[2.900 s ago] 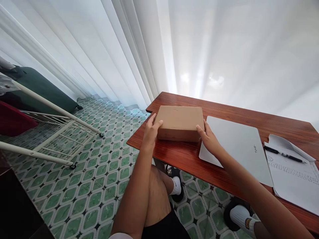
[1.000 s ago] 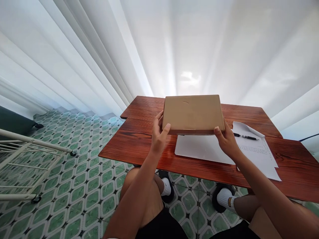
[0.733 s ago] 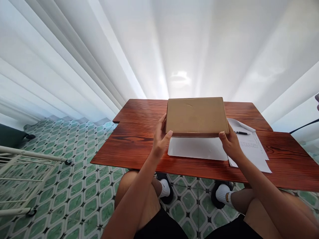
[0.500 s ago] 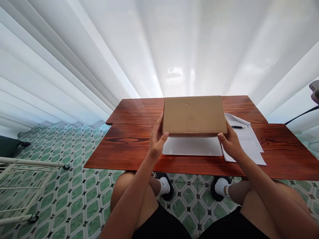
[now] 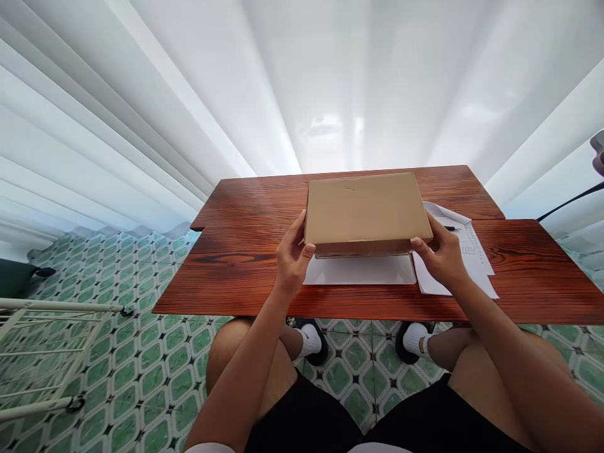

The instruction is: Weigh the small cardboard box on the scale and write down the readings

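A flat brown cardboard box (image 5: 363, 211) is held between both hands over a closed white laptop (image 5: 358, 270) on the red-brown wooden table (image 5: 245, 264). My left hand (image 5: 291, 258) grips the box's left front corner, thumb on the front edge. At the right front corner my right hand (image 5: 441, 255) grips it the same way. The box covers most of the laptop, and whether it rests on it or hovers just above I cannot tell.
White printed papers (image 5: 465, 261) with a black pen (image 5: 450, 228) lie right of the laptop. White curtains (image 5: 189, 94) hang behind the table. A white metal rack (image 5: 42, 352) stands on the green patterned tile floor (image 5: 141, 352) at left. My knees sit under the table edge.
The box was lifted from the table's left part and carried right, over the laptop, with both hands on it throughout. The view has swung to face the table squarely.
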`<state>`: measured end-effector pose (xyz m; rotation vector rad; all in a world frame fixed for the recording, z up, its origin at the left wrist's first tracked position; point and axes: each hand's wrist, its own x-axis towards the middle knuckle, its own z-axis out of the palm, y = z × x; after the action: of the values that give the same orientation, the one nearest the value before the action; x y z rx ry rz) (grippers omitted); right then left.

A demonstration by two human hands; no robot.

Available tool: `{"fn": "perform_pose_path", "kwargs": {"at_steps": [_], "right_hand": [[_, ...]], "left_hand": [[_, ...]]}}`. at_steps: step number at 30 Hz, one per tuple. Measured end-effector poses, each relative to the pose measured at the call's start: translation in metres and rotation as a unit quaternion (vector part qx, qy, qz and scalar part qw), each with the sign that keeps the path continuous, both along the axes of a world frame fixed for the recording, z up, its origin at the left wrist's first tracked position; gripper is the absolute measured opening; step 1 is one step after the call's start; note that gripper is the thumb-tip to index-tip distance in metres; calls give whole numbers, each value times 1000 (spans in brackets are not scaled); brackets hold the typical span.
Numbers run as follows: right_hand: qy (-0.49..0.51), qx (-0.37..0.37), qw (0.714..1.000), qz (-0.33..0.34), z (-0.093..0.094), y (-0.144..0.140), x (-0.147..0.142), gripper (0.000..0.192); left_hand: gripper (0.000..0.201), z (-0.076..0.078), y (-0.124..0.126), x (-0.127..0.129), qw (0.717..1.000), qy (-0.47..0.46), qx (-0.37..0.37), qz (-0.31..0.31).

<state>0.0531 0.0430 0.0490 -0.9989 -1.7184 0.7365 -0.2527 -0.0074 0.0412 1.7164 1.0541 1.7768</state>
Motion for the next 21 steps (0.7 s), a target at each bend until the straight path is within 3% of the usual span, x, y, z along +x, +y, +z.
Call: {"fn": "perform_pose_path", "kwargs": {"at_steps": [14,21], "right_hand": [[-43,25,998,-48,-4,-3,4,69],[-38,10,998,-47,-5,-3,4,70]], "left_hand": [[52,-6,1,2,1000,0,-19,-8],[59,-10,3,2,999,0,-47,13]]}}
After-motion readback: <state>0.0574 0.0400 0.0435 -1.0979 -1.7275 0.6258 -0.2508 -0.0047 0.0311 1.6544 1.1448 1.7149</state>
